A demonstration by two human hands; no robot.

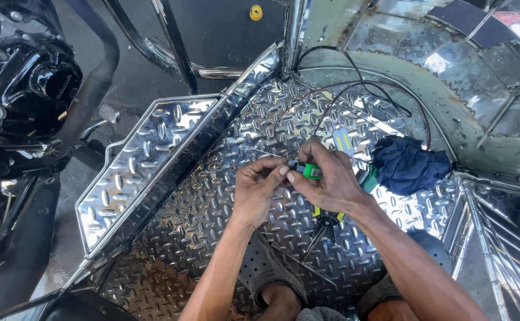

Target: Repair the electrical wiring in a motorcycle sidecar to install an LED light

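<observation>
My two hands meet over a shiny diamond-plate floor (224, 196). My right hand (331, 178) grips a small green lighter (312, 172), its top pointing left. My left hand (260, 187) pinches the end of a thin wire right at the lighter's tip. Red and black wires (355, 89) run from the back corner across the floor toward my hands. A small white strip light (343, 141) lies just beyond my right hand. Pliers with yellow-green handles (325, 223) lie on the floor under my right wrist, partly hidden.
A crumpled dark blue cloth (409, 165) lies to the right of my hands. A raised diamond-plate step (141, 166) borders the floor on the left, with a black motorcycle engine (28, 83) beyond it. Curved metal panels (450, 101) rise at the back right. My knees show at the bottom.
</observation>
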